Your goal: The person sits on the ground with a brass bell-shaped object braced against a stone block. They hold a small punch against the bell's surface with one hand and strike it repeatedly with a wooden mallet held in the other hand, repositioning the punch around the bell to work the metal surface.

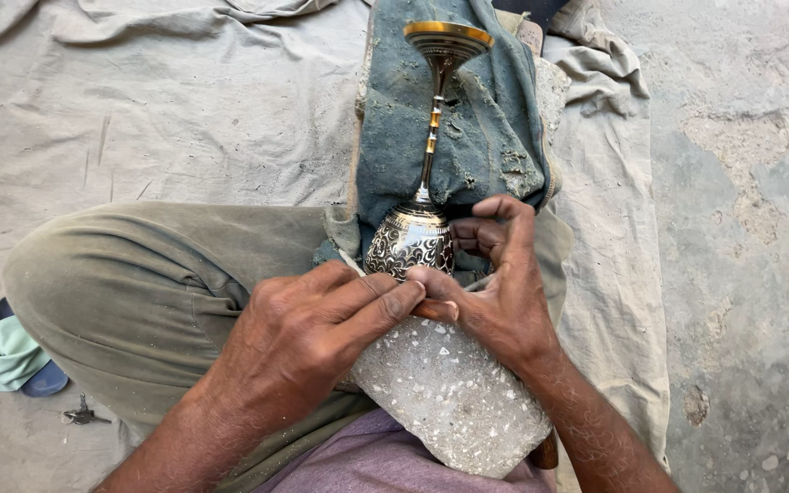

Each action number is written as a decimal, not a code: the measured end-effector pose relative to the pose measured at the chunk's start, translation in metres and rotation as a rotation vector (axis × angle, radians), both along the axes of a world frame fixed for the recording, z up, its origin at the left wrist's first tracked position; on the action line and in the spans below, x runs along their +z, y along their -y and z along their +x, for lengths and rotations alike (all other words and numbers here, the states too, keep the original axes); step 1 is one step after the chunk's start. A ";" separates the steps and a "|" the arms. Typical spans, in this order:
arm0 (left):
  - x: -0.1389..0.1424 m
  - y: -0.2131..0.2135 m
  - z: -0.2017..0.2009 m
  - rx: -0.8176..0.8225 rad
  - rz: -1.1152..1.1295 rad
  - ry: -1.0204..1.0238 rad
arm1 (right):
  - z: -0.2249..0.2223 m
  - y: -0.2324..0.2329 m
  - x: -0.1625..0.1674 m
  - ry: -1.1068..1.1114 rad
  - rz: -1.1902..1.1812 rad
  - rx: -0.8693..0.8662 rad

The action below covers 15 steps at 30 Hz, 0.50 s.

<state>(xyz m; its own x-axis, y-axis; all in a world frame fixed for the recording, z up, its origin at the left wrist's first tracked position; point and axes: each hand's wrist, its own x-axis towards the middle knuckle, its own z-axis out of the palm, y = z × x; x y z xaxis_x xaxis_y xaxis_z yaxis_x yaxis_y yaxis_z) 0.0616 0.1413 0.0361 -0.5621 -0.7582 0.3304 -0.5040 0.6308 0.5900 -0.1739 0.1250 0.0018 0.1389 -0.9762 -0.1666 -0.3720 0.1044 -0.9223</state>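
Note:
An engraved metal goblet [413, 239] lies with its bowl toward me and its gold-rimmed foot [447, 38] pointing away, resting on a folded blue-grey cloth [486, 128]. My left hand [308, 338] presses its fingers against the bowl's near edge. My right hand [495, 283] sits beside it, thumb and fingers pinched around a thin wooden-handled tool [436, 310] at the bowl's rim. The tool's tip is hidden by my fingers. A speckled stone block [449, 402] lies under both hands on my lap.
My bent knee in olive trousers [130, 283] fills the left. A beige sheet [157, 110] covers the floor, with bare concrete [741, 228] to the right. A teal rag [6, 361] and a small key [79, 415] lie at the lower left.

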 end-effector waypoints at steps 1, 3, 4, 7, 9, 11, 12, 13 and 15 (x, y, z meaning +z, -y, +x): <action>0.000 -0.001 0.000 0.001 -0.022 -0.001 | 0.001 0.001 0.003 0.054 -0.007 0.008; 0.001 -0.003 -0.001 0.001 -0.045 -0.002 | 0.001 0.002 0.008 0.326 0.219 0.004; 0.001 -0.003 -0.002 0.002 -0.051 -0.003 | 0.001 0.003 0.011 0.461 0.330 -0.002; 0.001 -0.003 -0.002 0.021 -0.072 0.024 | 0.005 0.004 0.016 0.412 0.294 0.006; 0.002 -0.002 0.001 0.043 -0.055 0.043 | 0.009 0.003 0.015 -0.013 -0.027 0.029; 0.000 -0.001 0.007 0.051 -0.013 0.051 | 0.009 0.001 0.014 -0.329 -0.066 0.055; -0.002 -0.002 0.010 0.068 -0.016 0.040 | 0.006 0.000 0.012 -0.432 0.050 0.068; -0.003 -0.005 0.013 0.083 -0.013 0.031 | 0.001 -0.002 0.010 -0.533 0.174 0.080; -0.009 -0.014 0.024 0.168 0.044 0.005 | -0.020 -0.009 0.006 -0.060 0.050 0.021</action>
<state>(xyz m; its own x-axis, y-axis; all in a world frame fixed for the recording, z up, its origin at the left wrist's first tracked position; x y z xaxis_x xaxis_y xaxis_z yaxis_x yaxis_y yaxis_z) 0.0856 0.1551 0.0270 -0.4278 -0.8553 0.2922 -0.6032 0.5109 0.6125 -0.1940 0.1341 0.0079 0.1480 -0.9634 -0.2237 -0.4291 0.1412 -0.8922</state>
